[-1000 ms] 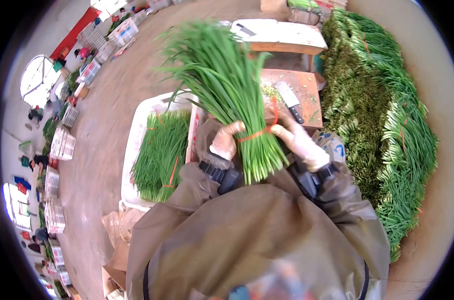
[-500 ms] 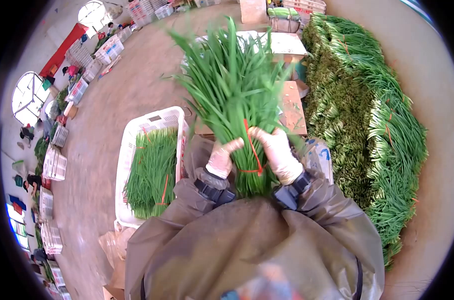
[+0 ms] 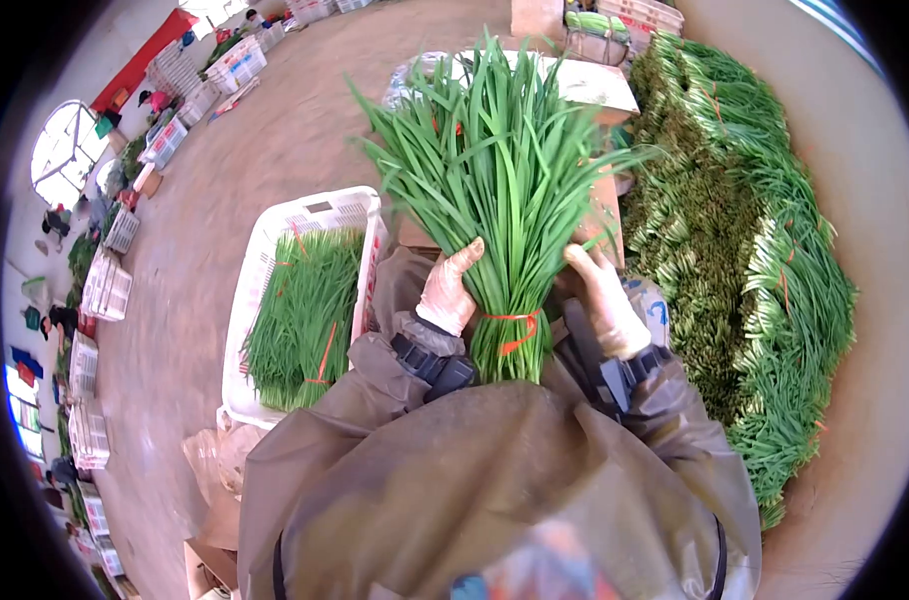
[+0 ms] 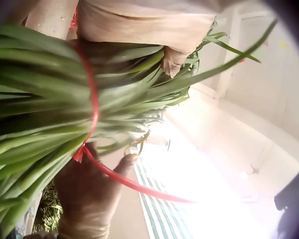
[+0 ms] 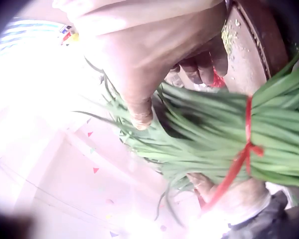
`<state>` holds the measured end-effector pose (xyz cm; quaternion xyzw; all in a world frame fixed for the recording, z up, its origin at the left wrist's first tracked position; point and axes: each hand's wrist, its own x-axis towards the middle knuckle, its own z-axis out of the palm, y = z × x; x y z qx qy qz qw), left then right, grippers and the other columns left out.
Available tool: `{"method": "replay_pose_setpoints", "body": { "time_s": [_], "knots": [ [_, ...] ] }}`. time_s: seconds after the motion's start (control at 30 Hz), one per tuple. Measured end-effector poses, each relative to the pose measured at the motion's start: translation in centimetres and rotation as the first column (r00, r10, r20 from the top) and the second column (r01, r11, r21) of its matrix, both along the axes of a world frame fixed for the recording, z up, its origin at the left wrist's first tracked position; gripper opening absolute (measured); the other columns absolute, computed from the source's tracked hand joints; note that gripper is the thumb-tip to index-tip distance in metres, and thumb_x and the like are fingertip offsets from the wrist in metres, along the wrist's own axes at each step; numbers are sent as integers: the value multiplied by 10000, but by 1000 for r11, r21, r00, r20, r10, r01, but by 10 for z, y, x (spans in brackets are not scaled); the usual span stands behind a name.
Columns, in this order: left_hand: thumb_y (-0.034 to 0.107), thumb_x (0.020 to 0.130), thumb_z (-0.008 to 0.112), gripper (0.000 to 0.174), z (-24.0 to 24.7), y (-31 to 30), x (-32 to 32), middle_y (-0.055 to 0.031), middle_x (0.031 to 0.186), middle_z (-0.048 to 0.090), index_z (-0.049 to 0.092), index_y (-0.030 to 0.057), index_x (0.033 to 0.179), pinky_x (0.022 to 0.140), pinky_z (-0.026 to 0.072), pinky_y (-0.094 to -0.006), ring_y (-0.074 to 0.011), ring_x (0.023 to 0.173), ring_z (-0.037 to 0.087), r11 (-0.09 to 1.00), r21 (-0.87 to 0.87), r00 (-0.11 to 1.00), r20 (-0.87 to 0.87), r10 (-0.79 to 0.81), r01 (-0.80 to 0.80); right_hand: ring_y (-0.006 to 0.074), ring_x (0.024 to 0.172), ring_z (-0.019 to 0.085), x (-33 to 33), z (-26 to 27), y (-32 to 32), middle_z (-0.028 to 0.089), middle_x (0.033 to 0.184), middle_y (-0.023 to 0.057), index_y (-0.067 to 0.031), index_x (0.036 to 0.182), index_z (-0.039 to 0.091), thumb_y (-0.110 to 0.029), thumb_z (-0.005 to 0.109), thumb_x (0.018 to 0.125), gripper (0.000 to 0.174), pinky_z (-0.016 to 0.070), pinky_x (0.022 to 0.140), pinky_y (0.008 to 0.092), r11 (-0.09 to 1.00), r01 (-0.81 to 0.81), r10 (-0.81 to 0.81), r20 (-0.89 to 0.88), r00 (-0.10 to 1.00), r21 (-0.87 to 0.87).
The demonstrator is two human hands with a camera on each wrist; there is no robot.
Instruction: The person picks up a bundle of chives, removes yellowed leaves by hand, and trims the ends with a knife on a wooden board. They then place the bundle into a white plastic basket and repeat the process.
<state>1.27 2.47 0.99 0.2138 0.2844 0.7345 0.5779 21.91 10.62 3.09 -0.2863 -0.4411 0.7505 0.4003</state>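
Observation:
A bunch of long green leafy stalks stands upright against the person's front, leaves fanned upward, with a red tie round its lower part. The gloved left hand grips its left side, thumb in front; its other fingers are hidden behind. At the right side is the gloved right hand, held loosely with thumb raised. In the right wrist view, the right hand has its thumb beside the leaves and fingers spread behind. The left wrist view shows the red tie with a long loose end.
A white crate with tied green bunches stands at the left. Behind the bunch are a low wooden board and a white-topped table. A long heap of greens lies at the right. People and crates line the far left.
The bunch has turned more upright, its tie now across the front with the loose end hanging down. My right hand has moved slightly right, off the tie; my left hand keeps its grip.

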Motion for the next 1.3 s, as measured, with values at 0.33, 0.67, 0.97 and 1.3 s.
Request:
{"method": "replay_pose_setpoints", "body": {
  "time_s": [0.33,0.67,0.97,1.3],
  "knots": [
    [176,871,708,423,24,8,12,-79,1155,657,591,12,1243,928,511,-351,-208,1031,638,993,-21,988,-106,110,-113,196,900,632,18,49,-26,676,991,63,-85,1132,656,-150,654,897,244,488,896,357,400,-116,-411,291,864,909],
    [179,935,611,445,9,-3,2,-139,1265,614,514,-15,1324,1027,484,-447,-292,1134,616,1000,6,996,92,-6,5,252,887,591,9,49,3,578,845,48,-126,1199,622,-296,686,848,395,419,1013,454,-113,-520,-700,304,646,847],
    [220,948,616,429,5,3,5,-114,1240,629,541,-15,1299,1023,486,-416,-270,1125,619,1000,-18,996,88,21,-20,300,1000,584,12,48,3,626,981,71,-140,1185,649,-210,721,803,395,424,993,476,-38,-233,-722,134,679,972],
    [223,941,644,402,25,5,25,-98,1225,626,563,-14,1256,994,485,-354,-200,1108,610,989,-37,974,-180,135,-143,255,847,650,12,87,-21,663,907,109,-67,1047,702,-50,651,875,180,521,753,324,343,-101,-549,286,786,934]
  ]
}}
